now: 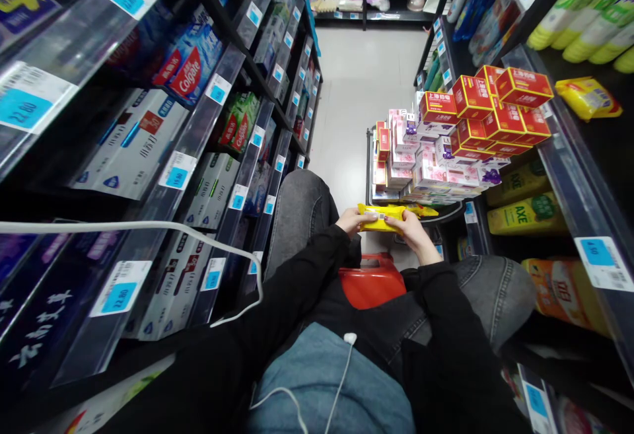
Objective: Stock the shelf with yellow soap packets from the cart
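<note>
Head view, and both hands are on it: the left hand (352, 221) pinches one end of a yellow packet (380, 225), the right hand (412, 229) grips the other, thumbs on top! The packet sits stretched between them, above a red plastic object (371, 283) between the knees. Just beyond, more yellow packaging (423, 211) lies by the near edge of a loaded cart (369, 168), pink-and-white boxes (430, 168) stacked there, red soap boxes (502, 120) piled high at right! Colgate boxes (189, 74) line the left shelving, yellow AXE bottles (528, 216) the right.
</note>
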`<state>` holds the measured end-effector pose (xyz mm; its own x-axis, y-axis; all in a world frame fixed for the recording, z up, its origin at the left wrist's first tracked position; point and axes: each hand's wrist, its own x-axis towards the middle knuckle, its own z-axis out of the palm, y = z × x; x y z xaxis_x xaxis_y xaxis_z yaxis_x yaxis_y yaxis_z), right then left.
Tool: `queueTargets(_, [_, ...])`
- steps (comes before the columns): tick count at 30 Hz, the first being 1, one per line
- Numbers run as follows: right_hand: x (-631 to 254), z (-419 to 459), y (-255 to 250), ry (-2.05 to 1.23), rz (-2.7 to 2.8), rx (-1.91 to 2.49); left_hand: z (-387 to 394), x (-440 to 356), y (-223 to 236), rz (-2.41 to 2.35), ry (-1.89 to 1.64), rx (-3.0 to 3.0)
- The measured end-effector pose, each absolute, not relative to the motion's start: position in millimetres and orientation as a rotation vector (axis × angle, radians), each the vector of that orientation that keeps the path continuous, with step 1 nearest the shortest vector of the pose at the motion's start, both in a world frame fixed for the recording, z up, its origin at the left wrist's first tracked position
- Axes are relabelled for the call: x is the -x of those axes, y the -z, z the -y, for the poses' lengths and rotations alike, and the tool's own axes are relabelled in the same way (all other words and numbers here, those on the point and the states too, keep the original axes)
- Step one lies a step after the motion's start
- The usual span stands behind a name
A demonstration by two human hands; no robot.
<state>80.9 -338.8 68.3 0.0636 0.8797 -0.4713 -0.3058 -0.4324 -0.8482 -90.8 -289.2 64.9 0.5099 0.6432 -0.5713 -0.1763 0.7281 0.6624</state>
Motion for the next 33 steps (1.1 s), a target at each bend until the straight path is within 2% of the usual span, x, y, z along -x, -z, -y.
queueTargets(20, [-81,338,-70,-1.498,0.746,1.293,288,92,-56,-1.033,-0.65,-0.747])
queueTargets(33, [-77,336,-74,-1.641,0.572,1.392,290,89,-67,-1.081,-0.573,-0.662])
